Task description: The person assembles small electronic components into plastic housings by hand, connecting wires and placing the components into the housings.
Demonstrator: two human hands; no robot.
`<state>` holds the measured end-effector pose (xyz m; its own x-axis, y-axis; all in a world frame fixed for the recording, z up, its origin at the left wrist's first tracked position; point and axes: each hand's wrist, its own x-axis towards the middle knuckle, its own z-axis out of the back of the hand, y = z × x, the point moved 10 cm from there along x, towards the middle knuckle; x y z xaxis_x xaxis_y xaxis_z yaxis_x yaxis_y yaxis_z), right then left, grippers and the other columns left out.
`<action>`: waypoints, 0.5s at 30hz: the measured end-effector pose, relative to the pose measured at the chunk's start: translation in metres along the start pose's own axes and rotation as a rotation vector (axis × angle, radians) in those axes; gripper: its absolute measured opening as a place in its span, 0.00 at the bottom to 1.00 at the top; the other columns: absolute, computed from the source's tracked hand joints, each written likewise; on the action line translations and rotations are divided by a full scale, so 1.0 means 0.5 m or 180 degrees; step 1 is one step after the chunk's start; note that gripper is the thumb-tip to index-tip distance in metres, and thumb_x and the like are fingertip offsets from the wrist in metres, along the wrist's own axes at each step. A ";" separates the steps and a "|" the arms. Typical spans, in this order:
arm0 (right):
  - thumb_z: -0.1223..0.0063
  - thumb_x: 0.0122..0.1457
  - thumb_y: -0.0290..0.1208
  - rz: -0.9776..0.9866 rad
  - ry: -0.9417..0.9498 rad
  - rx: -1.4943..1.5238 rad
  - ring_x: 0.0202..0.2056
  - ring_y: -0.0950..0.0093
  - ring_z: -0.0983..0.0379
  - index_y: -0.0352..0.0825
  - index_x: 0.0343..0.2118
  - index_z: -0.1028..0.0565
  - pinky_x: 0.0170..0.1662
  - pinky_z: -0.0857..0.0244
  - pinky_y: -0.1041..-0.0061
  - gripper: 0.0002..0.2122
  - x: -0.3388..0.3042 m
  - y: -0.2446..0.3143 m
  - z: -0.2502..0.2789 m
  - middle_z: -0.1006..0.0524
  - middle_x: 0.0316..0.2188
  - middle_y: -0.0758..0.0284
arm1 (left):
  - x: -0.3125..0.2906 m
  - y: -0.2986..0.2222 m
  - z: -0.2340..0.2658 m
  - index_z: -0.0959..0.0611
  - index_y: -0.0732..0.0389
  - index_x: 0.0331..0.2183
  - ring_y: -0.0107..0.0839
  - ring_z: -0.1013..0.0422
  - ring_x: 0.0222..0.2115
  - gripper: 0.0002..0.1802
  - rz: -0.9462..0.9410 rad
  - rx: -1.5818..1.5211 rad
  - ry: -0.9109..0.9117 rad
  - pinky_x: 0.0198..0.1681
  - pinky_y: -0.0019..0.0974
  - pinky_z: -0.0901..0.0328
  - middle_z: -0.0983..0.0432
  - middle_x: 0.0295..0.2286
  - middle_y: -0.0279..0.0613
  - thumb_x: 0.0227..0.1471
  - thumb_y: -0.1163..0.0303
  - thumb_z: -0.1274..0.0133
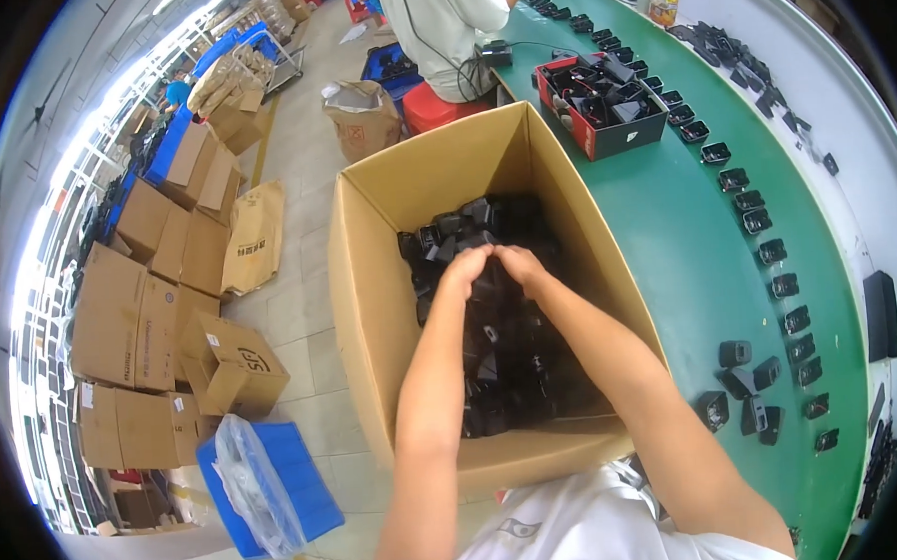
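Observation:
A tall, open cardboard carton (364, 284) stands in front of me, its lower part filled with a heap of black plastic housings (508, 377). Both my arms reach down into it. My left hand (470, 266) and my right hand (521, 265) meet near the middle of the heap, fingertips almost touching. Their fingers curve down and inward around some of the black housings, partly out of sight. The exact number of pieces between them is hidden by the hands and the dark heap.
Right of the carton runs a green workbench (658, 261) with a long row of black housings, a loose cluster of housings (748, 387) and a red-and-black box (612, 123) of parts. A person (443, 30) sits ahead. Cartons (120, 314) and a blue crate (312, 486) stand left.

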<state>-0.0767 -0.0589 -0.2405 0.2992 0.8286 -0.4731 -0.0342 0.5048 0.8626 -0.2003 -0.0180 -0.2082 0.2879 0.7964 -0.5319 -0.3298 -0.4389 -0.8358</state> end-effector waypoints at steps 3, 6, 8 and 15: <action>0.51 0.56 0.50 0.0862 -0.0343 -0.0467 0.55 0.60 0.29 0.34 0.50 0.24 0.54 0.36 0.61 0.26 0.002 0.155 0.043 0.25 0.52 0.55 | -0.018 -0.134 0.022 0.22 0.71 0.49 0.41 0.26 0.44 0.29 -0.0553 0.0199 0.0145 0.46 0.42 0.32 0.23 0.46 0.50 0.60 0.54 0.51; 0.51 0.54 0.52 0.1408 -0.0570 -0.0692 0.56 0.57 0.31 0.32 0.52 0.25 0.56 0.36 0.63 0.30 -0.098 0.321 0.086 0.26 0.53 0.51 | -0.064 -0.252 0.043 0.25 0.70 0.52 0.40 0.29 0.48 0.31 -0.1028 0.0210 0.0240 0.50 0.42 0.35 0.26 0.50 0.51 0.60 0.52 0.52; 0.49 0.53 0.53 0.1525 -0.0799 -0.0696 0.58 0.57 0.32 0.31 0.55 0.28 0.59 0.38 0.64 0.33 -0.173 0.415 0.136 0.27 0.54 0.49 | -0.125 -0.351 0.031 0.26 0.69 0.53 0.38 0.29 0.47 0.31 -0.1399 0.0065 0.0320 0.50 0.43 0.35 0.25 0.49 0.50 0.61 0.51 0.52; 0.51 0.61 0.44 0.2023 -0.1152 -0.0051 0.43 0.74 0.27 0.32 0.51 0.26 0.46 0.34 0.76 0.22 -0.331 0.491 0.426 0.22 0.43 0.63 | -0.255 -0.569 -0.244 0.25 0.62 0.49 0.30 0.24 0.35 0.23 -0.2262 -0.0216 0.1164 0.38 0.37 0.28 0.23 0.39 0.41 0.61 0.55 0.51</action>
<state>0.0685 -0.1236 0.0879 0.5132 0.8324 0.2092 -0.3192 -0.0412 0.9468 -0.0336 -0.0453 0.0806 0.6888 0.7133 0.1295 0.0950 0.0883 -0.9916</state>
